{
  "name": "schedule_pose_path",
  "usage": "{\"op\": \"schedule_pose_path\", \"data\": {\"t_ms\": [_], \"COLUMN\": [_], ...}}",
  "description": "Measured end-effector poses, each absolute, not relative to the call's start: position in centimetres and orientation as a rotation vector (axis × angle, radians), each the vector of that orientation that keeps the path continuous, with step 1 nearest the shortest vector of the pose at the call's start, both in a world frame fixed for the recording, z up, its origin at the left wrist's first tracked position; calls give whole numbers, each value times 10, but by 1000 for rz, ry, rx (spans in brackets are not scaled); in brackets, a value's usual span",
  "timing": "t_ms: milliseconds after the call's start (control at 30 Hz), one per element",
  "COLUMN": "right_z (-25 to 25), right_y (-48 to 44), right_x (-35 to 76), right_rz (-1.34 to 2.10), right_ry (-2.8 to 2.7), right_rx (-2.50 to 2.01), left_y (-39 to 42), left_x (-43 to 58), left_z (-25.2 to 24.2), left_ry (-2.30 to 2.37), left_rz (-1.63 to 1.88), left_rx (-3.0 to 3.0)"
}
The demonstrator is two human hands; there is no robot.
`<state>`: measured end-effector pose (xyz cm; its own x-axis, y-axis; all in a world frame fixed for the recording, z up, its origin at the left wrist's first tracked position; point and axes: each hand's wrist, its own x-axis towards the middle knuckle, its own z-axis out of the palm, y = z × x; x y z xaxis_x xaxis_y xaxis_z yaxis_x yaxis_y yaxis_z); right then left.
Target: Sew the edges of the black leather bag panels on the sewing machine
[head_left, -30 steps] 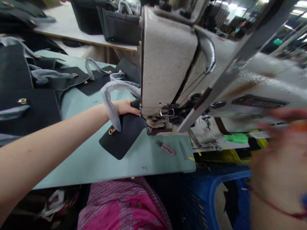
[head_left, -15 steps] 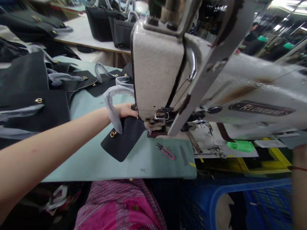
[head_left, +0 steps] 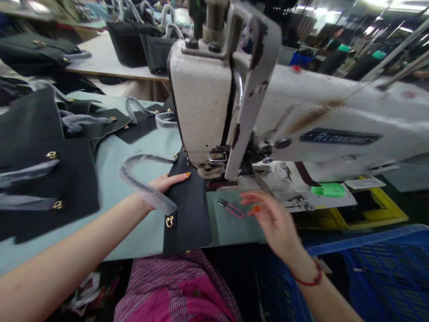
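A black bag panel (head_left: 189,214) with gold hardware lies on the pale green table, its upper part close to the sewing machine's (head_left: 204,94) foot. The panel's handle (head_left: 134,181) is wrapped in clear film and loops over my left wrist. My left hand (head_left: 162,188) grips the panel's left side, thumb on top and the other fingers hidden beneath it. Right of the panel, pink-handled thread snips (head_left: 232,209) rest on the table. Just beyond them my right hand (head_left: 271,219) hovers with bent, parted fingers, holding nothing.
More black panels (head_left: 77,179) with wrapped handles are piled at left. Black bags (head_left: 127,44) stand on a table behind. A blue crate (head_left: 378,268) and a yellow crate (head_left: 372,212) sit at right. A green tube (head_left: 328,190) lies by the machine bed.
The panel has turned and slid toward me, with more of it showing. My left hand has shifted down onto its side. My right hand has come in from the far right toward the snips.
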<state>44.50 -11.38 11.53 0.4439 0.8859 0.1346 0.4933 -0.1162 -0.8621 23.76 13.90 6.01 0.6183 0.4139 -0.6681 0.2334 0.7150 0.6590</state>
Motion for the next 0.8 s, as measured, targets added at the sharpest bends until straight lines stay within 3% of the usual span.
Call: {"op": "schedule_pose_path", "data": {"t_ms": [100,167,800], "right_z": [77,69,62], "right_y": [-73,-48,-25], "right_x": [395,379,367], "right_rz": [1048,1137,955], "right_ry": [-992,-913,-853], "right_rx": [-1567,-1533,-1606], "left_y": [131,128,137], "left_x": [238,239,234], "left_z": [64,67,47], "left_ry": [937,923,878], "left_rz": [121,140,155], "left_rx": [716,701,846]}}
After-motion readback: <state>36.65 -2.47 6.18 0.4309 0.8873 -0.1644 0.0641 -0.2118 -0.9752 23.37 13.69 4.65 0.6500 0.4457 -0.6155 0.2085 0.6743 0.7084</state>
